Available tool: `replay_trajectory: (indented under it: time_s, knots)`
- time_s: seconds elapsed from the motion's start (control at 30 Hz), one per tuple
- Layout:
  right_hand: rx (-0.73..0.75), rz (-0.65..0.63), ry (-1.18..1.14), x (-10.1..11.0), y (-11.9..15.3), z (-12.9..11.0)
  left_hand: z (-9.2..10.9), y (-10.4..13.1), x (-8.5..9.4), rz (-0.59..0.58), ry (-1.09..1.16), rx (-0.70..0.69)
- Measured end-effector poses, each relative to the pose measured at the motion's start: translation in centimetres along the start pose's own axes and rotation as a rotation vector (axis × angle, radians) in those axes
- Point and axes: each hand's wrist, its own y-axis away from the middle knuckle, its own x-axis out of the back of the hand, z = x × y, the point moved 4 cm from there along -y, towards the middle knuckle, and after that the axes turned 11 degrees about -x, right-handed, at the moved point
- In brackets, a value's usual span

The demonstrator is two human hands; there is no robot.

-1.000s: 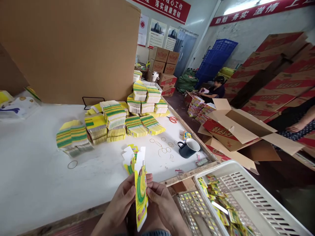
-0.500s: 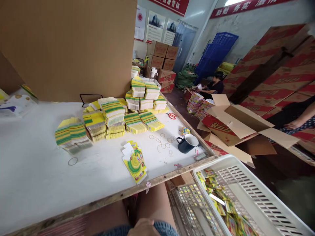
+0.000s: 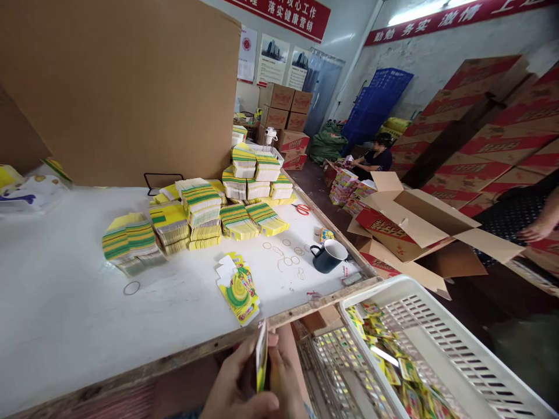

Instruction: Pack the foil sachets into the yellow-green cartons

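Observation:
Low in the middle of the head view, just in front of the table edge, my left hand (image 3: pixel 236 381) and my right hand (image 3: pixel 286 378) are closed around a thin yellow and white carton (image 3: pixel 261 364), seen almost edge-on. It looks flat; parts of it are hidden by my fingers. Beyond my hands, a flattened yellow and green carton (image 3: pixel 239 291) lies on the white table (image 3: pixel 74 314). Banded stacks of flat cartons (image 3: pixel 198 201) stand farther back, with a separate stack (image 3: pixel 131 238) to their left.
A dark mug (image 3: pixel 327 257), red scissors (image 3: pixel 302 209) and loose rubber bands (image 3: pixel 288 260) lie at the table's right. Beside it stands a white basket (image 3: pixel 437 308) of small packets. Open cardboard boxes (image 3: pixel 406 224) stand beyond. One person (image 3: pixel 378 157) sits far back; another's arm (image 3: pixel 541 224) shows at right.
My hands have come up from my lap to the table edge, now with a carton between them. The whole view has shifted slightly.

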Motion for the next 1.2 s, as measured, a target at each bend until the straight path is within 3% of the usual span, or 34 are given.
replay_trajectory:
  time_s: [0.1, 0.23, 0.4, 0.57, 0.8, 0.97, 1.2]
  knots:
    - [-0.122, -0.006, -0.145, -0.8, 0.7, 0.6, 0.9, 0.7, 1.5, 0.126, 0.072, 0.019]
    - [-0.020, -0.112, -0.309, -2.6, 2.2, -1.5, 0.5, -0.3, 2.3, 0.256, 0.178, 0.091]
    - [0.103, -0.058, -0.135, -2.6, 2.9, -3.4, 0.7, -0.9, 1.6, 0.280, 0.229, 0.134]
    - [0.099, -0.024, 0.034, -1.9, 2.5, -3.3, 0.8, -0.9, 1.9, 0.281, 0.074, 0.155]
    - [0.212, 0.117, 0.265, -0.5, 1.7, -4.6, 0.2, -0.8, 3.2, 0.341, -0.108, 0.040]
    - [0.340, 0.045, 0.302, 0.2, 1.6, -6.9, 1.0, -0.5, 2.7, 0.315, -0.067, 0.022]
    - [0.309, -0.146, 0.135, 1.0, 1.4, -7.3, 2.0, 0.0, 2.2, 0.160, 0.023, 0.037]
